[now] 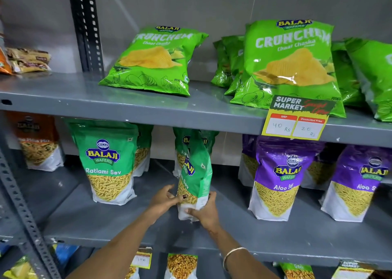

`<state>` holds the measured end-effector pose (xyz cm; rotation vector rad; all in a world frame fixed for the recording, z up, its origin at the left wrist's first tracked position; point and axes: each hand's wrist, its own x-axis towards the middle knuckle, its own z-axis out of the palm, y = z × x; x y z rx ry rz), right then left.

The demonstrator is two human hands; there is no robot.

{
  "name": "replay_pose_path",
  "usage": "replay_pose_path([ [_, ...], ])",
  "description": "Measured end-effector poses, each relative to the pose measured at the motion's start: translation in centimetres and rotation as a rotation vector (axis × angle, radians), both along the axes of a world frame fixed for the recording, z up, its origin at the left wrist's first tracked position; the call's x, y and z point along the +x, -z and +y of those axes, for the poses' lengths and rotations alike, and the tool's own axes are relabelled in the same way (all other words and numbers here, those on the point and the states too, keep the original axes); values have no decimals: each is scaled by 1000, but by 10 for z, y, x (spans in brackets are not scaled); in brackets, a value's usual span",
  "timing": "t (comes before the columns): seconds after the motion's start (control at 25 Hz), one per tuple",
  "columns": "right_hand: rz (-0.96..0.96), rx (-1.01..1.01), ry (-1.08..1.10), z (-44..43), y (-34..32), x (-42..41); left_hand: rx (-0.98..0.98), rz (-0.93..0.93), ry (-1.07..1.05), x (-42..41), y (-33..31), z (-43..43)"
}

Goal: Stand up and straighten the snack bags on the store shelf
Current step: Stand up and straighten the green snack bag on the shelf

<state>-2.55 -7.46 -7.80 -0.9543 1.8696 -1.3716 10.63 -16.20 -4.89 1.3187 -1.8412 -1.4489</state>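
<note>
A green Ratlami Sev bag (196, 172) stands on the middle shelf (84, 221), turned edge-on and leaning a little left. My left hand (164, 200) holds its lower left side with the thumb on the front. My right hand (203, 212) grips its white bottom from the right. Another green Ratlami Sev bag (108, 164) stands upright to the left, facing forward. More green bags stand behind the held one. On the upper shelf a green Crunchem chips bag (154, 60) lies tilted back.
Purple Aloo Sev bags (280, 179) stand to the right on the middle shelf, an orange mix bag (38, 143) far left. A stack of Crunchem bags (290, 62) sits upper right behind a price tag (297, 119). A perforated steel post (19, 204) rises at left.
</note>
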Motion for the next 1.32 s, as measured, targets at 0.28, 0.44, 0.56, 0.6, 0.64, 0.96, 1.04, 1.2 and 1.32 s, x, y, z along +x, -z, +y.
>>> replay_pose_path([
  [0.28, 13, 21, -212, 0, -21, -46, 92, 158, 118, -15, -12, -13],
  [0.44, -5, 74, -57, 2, -28, -53, -7, 90, -28, -17, -5, -17],
  [0.56, -65, 48, -78, 3, -27, -53, -50, 54, -96, -18, 0, -14],
  [0.6, -72, 39, -75, 2, -27, -52, -62, 50, -118, -19, 3, -12],
  [0.64, -57, 39, -61, 2, -28, -52, -82, 37, -142, -20, 3, -9],
  [0.96, 396, 457, -214, 12, -56, -51, -74, -199, -181, -9, -1, 8],
  [1.04, 529, 744, -320, 19, -69, -39, 57, -108, -282, 16, 0, 7],
  [1.2, 524, 845, -367, 4, -82, 16, 234, 114, -506, 97, -2, -22],
  [1.32, 452, 685, -358, -29, -81, 78, 67, 72, -611, 154, -12, -54],
])
